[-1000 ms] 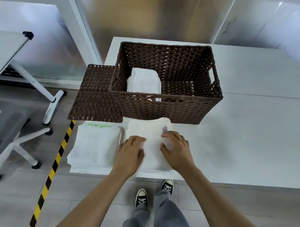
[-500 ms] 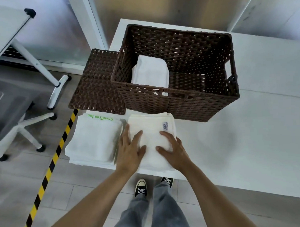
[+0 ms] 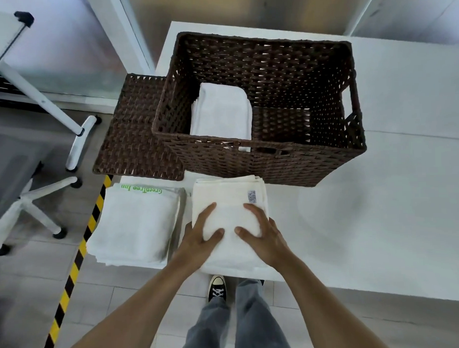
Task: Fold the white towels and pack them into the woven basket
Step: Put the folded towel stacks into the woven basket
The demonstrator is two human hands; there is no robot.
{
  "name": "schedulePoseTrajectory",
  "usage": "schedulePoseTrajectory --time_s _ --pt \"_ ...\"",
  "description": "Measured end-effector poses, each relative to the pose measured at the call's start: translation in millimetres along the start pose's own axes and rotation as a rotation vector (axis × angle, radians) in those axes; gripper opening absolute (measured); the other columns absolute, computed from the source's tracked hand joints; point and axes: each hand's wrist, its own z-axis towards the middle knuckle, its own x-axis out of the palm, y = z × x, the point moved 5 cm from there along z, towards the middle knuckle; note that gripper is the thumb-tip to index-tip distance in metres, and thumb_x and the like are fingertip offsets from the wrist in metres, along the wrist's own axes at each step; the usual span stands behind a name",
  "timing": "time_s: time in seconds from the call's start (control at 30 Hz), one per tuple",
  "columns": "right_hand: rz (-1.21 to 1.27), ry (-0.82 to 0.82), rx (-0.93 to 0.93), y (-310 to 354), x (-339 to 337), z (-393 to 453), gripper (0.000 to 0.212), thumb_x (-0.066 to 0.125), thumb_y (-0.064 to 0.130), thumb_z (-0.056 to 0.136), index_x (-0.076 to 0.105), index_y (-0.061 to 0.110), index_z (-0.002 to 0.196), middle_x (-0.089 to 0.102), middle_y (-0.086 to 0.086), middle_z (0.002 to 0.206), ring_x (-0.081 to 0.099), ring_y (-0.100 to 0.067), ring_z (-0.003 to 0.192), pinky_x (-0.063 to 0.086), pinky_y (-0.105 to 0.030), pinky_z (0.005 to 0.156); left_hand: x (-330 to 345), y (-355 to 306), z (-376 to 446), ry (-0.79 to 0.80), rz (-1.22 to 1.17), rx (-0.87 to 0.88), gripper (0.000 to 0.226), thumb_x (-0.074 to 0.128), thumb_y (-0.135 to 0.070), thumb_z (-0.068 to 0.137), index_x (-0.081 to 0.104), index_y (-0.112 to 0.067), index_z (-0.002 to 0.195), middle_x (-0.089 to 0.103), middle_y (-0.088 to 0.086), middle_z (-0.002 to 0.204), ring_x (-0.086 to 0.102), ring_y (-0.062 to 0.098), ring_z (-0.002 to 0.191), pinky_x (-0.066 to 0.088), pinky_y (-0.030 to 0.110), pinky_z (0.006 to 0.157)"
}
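Note:
A folded white towel [image 3: 229, 197] with a small label lies on the table just in front of the dark woven basket [image 3: 272, 162]. My left hand [image 3: 199, 234] and my right hand [image 3: 261, 232] lie flat on its near half, fingers spread and pressing down, thumbs pointing toward each other. Inside the basket's left half lies another folded white towel [image 3: 221, 111]. To the left, a stack of white towels [image 3: 136, 224] with green lettering sits at the table's corner.
The basket's flat woven lid [image 3: 133, 130] lies left of the basket, overhanging the white table [image 3: 381, 220]. Off the table's left edge are a chair base [image 3: 34, 204], a desk leg and yellow-black floor tape [image 3: 78, 259].
Both hands slid back toward me over the folded towel and spread flat on its near half. The camera view shifted a little.

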Motion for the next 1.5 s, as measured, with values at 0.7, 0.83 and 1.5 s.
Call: schedulePoseTrajectory --time_s 0.7,0.83,1.5 --pt "0.402 -0.076 0.026 -12.3 -2.5 -70.7 0.053 0.080 0.022 0.085 0.061 0.051 0.125 0.057 0.022 0.136 0.057 -0.008 0.119 0.057 -0.033 0.095 19.7 -15.2 -66.9 -0.035 -0.208 0.060 0.066 0.079 -0.016 0.085 0.051 -0.036 0.141 0.049 -0.031 0.133 0.045 -0.031 0.107 0.037 -0.005 0.081" --pt "0.419 -0.090 -0.043 11.0 -6.8 -83.9 0.052 0.079 0.017 0.085 0.064 0.049 0.122 0.057 0.027 0.134 0.057 0.000 0.116 0.055 -0.017 0.084 3.6 -27.7 -80.7 -0.068 -0.211 0.114 0.065 0.080 -0.017 0.085 0.052 -0.039 0.140 0.051 -0.029 0.135 0.047 -0.026 0.112 0.038 -0.003 0.085" --pt "0.343 -0.111 -0.582 239.5 -86.9 -122.1 0.054 0.081 0.015 0.085 0.063 0.043 0.128 0.058 0.033 0.129 0.054 0.008 0.120 0.048 -0.019 0.101 -145.6 -193.3 -146.6 -0.348 -0.177 0.560 0.066 0.071 -0.043 0.077 0.047 -0.052 0.139 0.051 -0.048 0.120 0.051 -0.017 0.113 0.047 0.011 0.086"
